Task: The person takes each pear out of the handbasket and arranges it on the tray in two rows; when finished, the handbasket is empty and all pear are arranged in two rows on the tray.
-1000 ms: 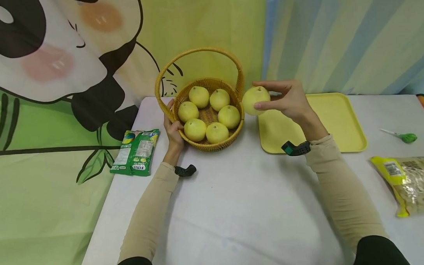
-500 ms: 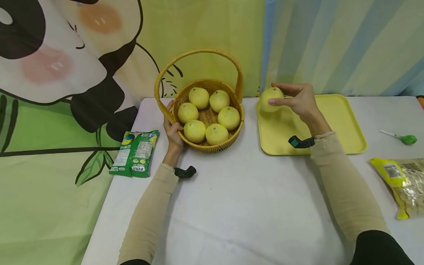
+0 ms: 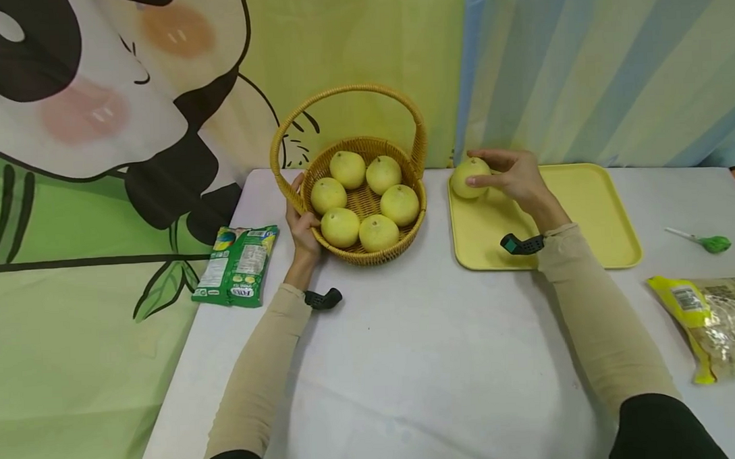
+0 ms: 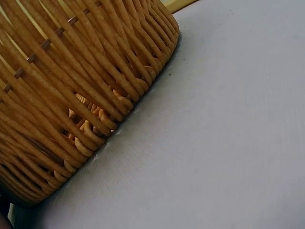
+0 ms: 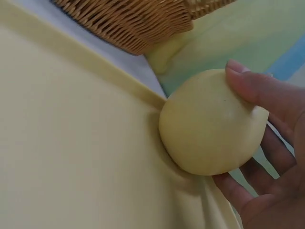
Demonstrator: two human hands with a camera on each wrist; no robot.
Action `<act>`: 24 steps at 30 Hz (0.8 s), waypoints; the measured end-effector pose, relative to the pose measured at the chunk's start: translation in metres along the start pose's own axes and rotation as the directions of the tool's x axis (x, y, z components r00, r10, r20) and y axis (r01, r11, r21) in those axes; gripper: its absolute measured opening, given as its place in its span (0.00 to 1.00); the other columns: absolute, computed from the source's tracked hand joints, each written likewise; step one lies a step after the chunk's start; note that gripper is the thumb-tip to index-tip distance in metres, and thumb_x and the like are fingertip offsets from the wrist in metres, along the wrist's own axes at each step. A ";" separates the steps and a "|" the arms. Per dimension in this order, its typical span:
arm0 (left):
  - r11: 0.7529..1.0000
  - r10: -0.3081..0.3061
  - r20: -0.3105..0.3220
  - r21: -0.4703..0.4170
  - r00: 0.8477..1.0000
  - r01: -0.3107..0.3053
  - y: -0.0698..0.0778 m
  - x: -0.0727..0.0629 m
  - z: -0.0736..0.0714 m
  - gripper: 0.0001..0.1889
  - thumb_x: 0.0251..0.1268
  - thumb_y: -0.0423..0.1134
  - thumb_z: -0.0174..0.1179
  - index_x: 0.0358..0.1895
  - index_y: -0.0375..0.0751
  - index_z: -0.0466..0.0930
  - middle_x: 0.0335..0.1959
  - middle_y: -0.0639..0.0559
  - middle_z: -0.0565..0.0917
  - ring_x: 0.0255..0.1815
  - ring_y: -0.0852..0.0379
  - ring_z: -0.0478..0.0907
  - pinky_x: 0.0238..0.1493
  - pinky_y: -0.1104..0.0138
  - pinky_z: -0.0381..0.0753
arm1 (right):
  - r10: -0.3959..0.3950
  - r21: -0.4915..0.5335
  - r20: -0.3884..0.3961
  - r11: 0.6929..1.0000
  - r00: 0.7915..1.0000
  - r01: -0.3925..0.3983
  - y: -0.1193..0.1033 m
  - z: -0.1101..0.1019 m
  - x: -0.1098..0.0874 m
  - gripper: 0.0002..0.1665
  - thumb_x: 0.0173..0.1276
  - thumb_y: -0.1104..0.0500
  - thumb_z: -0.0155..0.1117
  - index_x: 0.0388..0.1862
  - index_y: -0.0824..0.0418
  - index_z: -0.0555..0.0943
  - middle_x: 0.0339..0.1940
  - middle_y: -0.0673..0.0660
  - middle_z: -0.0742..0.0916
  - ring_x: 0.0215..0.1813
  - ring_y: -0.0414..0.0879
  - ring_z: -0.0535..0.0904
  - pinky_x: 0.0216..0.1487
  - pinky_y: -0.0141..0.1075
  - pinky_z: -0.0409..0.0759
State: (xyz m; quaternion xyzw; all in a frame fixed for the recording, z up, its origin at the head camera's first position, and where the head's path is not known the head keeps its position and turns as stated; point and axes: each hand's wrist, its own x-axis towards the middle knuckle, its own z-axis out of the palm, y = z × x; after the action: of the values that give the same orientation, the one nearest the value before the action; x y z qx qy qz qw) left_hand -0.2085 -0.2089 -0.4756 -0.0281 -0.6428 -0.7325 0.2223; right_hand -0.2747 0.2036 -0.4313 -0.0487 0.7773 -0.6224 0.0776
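Note:
My right hand (image 3: pixel 514 178) holds a round pale yellow-green fruit (image 5: pixel 212 124) between thumb and fingers. The fruit is at the far left corner of a yellow tray (image 3: pixel 586 215), low over its surface, its shadow close beneath it in the right wrist view. My left hand (image 3: pixel 302 228) grips the left side of a woven basket (image 3: pixel 371 258) with a tall arched handle (image 3: pixel 356 88). Several fruits of the same kind (image 3: pixel 340 228) lie inside the basket in a loose ring. In the left wrist view the basket's wicker wall (image 4: pixel 81 81) stands on the white cloth.
A green snack packet (image 3: pixel 238 266) lies on the white table (image 3: pixel 421 363) left of the basket. To the right are a green lollipop (image 3: pixel 713 244) and a yellow-ended clear bag (image 3: pixel 711 319). A printed curtain (image 3: pixel 360 27) hangs behind the table.
The right hand has carried the fruit from beside the basket to the right, then lowered it at the tray's far left corner. The left hand and basket have stayed in place.

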 end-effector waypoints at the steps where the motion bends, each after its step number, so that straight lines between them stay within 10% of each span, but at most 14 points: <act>1: 1.000 0.001 0.002 -0.002 1.000 -0.001 0.001 0.000 0.000 0.51 0.38 0.31 0.41 0.81 0.35 0.61 0.81 0.44 0.67 0.79 0.46 0.66 0.75 0.64 0.63 | -0.003 -0.022 0.012 1.000 1.000 0.003 -0.001 0.000 0.000 0.38 0.61 0.56 0.83 0.71 0.57 0.82 0.67 0.43 0.87 0.77 0.46 0.75 0.71 0.30 0.73; 7: 1.000 -0.004 0.003 0.017 1.000 0.004 0.002 0.000 0.000 0.52 0.37 0.32 0.41 0.81 0.36 0.61 0.81 0.44 0.67 0.78 0.47 0.67 0.74 0.65 0.63 | -0.009 -0.111 0.067 0.994 0.998 0.017 -0.009 0.000 -0.001 0.39 0.65 0.55 0.80 0.75 0.57 0.79 0.72 0.48 0.84 0.77 0.52 0.74 0.59 0.23 0.77; 15: 1.000 0.002 0.007 0.007 1.000 -0.002 -0.001 0.001 0.000 0.51 0.38 0.30 0.40 0.81 0.35 0.60 0.83 0.41 0.64 0.79 0.47 0.66 0.76 0.65 0.63 | -0.081 -0.123 0.110 0.988 0.991 0.094 -0.031 -0.004 -0.008 0.40 0.66 0.58 0.79 0.76 0.59 0.77 0.76 0.53 0.81 0.80 0.53 0.70 0.82 0.51 0.63; 24: 1.000 0.009 0.007 -0.008 1.000 -0.009 0.000 0.001 0.001 0.51 0.39 0.31 0.40 0.81 0.34 0.60 0.81 0.46 0.67 0.79 0.46 0.67 0.75 0.64 0.64 | -0.280 0.013 0.197 0.959 0.940 0.283 -0.095 0.016 -0.027 0.31 0.63 0.68 0.78 0.66 0.66 0.84 0.62 0.54 0.89 0.62 0.42 0.86 0.63 0.32 0.81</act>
State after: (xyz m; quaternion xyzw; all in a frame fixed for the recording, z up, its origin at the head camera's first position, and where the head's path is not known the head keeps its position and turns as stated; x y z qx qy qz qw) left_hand -0.2091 -0.2085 -0.4751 -0.0344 -0.6403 -0.7342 0.2231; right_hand -0.2473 0.1720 -0.3402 -0.2212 0.7557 -0.6132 0.0637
